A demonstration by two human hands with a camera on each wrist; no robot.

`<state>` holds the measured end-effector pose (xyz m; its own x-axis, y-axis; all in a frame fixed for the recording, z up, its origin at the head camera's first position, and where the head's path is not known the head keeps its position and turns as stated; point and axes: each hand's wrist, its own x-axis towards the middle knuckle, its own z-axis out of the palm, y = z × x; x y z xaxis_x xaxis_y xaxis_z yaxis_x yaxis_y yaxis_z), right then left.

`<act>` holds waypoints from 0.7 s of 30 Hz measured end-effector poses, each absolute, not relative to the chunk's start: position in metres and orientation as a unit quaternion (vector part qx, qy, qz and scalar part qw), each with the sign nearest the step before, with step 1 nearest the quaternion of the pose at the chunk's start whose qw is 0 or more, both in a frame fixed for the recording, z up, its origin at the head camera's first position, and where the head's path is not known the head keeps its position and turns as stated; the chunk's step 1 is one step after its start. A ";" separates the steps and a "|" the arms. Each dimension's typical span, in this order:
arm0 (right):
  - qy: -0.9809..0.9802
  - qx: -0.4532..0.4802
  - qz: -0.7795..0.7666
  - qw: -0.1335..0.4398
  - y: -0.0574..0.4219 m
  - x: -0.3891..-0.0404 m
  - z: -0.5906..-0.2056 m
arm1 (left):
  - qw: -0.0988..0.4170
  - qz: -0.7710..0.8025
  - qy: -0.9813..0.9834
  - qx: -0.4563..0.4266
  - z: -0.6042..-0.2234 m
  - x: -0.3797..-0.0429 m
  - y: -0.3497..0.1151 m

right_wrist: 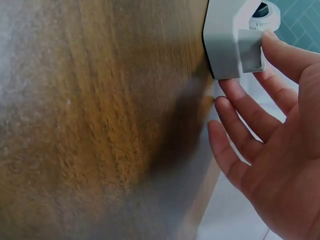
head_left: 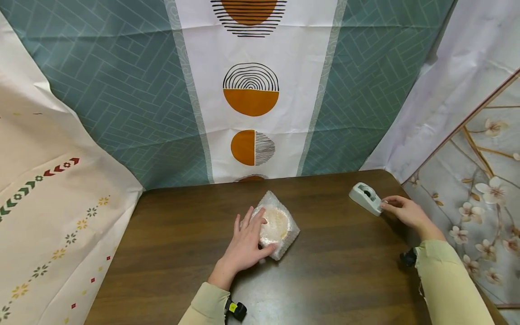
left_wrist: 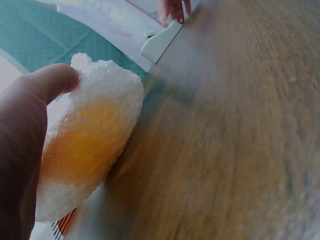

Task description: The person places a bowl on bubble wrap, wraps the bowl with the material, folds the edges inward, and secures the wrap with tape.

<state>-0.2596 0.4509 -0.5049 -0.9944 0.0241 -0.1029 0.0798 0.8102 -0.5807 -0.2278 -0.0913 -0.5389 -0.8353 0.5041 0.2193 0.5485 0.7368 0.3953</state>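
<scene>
A packet in clear bubble wrap [head_left: 289, 239] lies on the table, with a round pale-yellow thing showing through it. My left hand [head_left: 245, 246] rests over its left side, fingers spread and thumb along the near edge. In the left wrist view the thumb [left_wrist: 55, 82] presses against the wrap, and the thing inside looks orange. Far to the right stands a white tape dispenser [head_left: 363, 196] with a small roll in it. My right hand [head_left: 408, 212] is at its front end, thumb and fingertips pinching at the tape's loose end; the tape itself barely shows.
The brown wooden table [head_left: 174, 253] ends at a patterned teal and white cloth [head_left: 134, 99] behind. A cream cloth [head_left: 69, 203] hangs at the left, and a flowered curtain [head_left: 487, 216] stands close beside my right arm.
</scene>
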 end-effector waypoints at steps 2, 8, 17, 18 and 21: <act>0.952 0.026 -0.302 0.052 0.449 -0.258 -0.504 | 0.046 -0.227 -0.931 -0.282 -0.539 -0.228 -0.091; 0.949 0.022 -0.306 0.073 0.445 -0.254 -0.508 | 0.043 -0.227 -0.932 -0.279 -0.540 -0.228 -0.091; 0.922 0.035 -0.373 0.097 0.441 -0.256 -0.507 | 0.060 -0.236 -0.928 -0.281 -0.541 -0.227 -0.090; 0.917 0.040 -0.384 0.100 0.441 -0.256 -0.507 | 0.061 -0.236 -0.928 -0.281 -0.541 -0.227 -0.090; 0.904 0.052 -0.412 0.106 0.441 -0.257 -0.506 | 0.059 -0.236 -0.928 -0.282 -0.541 -0.228 -0.090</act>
<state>-0.2568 0.4407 -0.5060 -0.9721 0.0061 -0.2346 0.1811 0.6553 -0.7333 -0.2278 -0.0901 -0.5410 -0.8344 0.4948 0.2429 0.5507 0.7304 0.4039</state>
